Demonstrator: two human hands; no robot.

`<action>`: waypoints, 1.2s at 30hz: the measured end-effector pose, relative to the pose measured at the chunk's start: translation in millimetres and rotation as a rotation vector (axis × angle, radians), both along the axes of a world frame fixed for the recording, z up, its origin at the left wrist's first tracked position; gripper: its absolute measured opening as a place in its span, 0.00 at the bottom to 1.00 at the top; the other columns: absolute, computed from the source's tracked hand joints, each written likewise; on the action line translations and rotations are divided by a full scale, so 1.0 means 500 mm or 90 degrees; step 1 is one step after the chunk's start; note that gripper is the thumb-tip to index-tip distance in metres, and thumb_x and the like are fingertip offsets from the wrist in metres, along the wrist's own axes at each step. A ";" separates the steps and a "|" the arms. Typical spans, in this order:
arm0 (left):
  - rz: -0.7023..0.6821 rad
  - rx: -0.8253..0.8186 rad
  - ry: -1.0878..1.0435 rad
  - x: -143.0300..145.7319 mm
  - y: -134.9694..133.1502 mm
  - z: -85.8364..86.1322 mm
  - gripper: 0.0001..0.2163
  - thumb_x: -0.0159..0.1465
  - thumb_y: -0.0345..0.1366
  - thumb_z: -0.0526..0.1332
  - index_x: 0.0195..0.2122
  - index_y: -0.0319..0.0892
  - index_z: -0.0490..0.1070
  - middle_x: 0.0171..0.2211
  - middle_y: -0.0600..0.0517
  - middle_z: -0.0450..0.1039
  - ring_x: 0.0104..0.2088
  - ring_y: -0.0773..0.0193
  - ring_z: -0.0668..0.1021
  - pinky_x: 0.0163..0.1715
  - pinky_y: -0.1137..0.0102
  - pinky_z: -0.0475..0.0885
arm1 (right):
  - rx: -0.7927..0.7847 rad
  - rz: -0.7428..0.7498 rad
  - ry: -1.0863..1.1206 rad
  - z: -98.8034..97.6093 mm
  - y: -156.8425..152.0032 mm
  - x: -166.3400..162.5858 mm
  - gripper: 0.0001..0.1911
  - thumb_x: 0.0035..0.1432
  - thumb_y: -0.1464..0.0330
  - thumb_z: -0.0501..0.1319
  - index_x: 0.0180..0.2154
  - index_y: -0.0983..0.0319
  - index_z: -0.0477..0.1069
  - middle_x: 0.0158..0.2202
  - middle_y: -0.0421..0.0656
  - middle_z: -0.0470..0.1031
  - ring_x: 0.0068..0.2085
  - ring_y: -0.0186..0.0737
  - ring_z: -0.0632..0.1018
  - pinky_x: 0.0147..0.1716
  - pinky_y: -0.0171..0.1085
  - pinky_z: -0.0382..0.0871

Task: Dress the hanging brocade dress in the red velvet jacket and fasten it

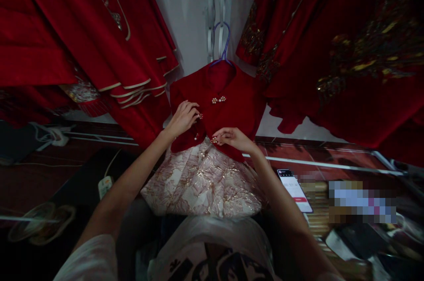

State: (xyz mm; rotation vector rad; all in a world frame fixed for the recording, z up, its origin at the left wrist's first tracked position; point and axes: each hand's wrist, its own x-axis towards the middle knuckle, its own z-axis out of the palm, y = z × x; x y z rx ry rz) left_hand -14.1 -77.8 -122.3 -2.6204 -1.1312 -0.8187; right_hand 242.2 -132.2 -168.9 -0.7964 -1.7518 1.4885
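A short red jacket hangs on a purple hanger over a pale pink and gold brocade skirt. Its front edges meet at a fastened beaded clasp near the neck and part lower down. My left hand lies on the left front panel, fingers curled closed at its edge by a small beaded ornament. Below it, another ornament sits on the same panel. My right hand pinches a beaded clasp piece at the lower edge of the right panel.
Red garments with pale trim hang at left, and red embroidered ones at right. A lit phone lies on a slatted wooden surface. A white power strip rests at left. A white rail runs low behind.
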 end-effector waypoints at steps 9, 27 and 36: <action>-0.008 0.027 -0.012 0.005 0.048 -0.044 0.13 0.65 0.31 0.50 0.45 0.45 0.73 0.40 0.46 0.74 0.45 0.57 0.72 0.57 0.55 0.59 | 0.010 0.002 0.018 0.012 -0.010 -0.004 0.12 0.54 0.68 0.63 0.42 0.61 0.75 0.36 0.42 0.77 0.35 0.32 0.78 0.39 0.37 0.74; 0.014 0.078 0.017 0.143 0.034 0.093 0.14 0.66 0.42 0.54 0.46 0.43 0.73 0.49 0.43 0.66 0.51 0.51 0.66 0.52 0.53 0.59 | 0.003 0.097 -0.128 0.104 -0.051 0.092 0.11 0.53 0.65 0.64 0.39 0.62 0.76 0.38 0.43 0.79 0.39 0.35 0.78 0.44 0.37 0.72; -0.020 0.073 -0.056 0.175 0.083 0.084 0.09 0.65 0.37 0.57 0.40 0.44 0.77 0.41 0.48 0.78 0.53 0.54 0.72 0.62 0.43 0.47 | 0.031 0.051 -0.130 0.095 -0.037 0.113 0.15 0.57 0.62 0.61 0.45 0.62 0.73 0.40 0.44 0.77 0.41 0.35 0.77 0.47 0.41 0.71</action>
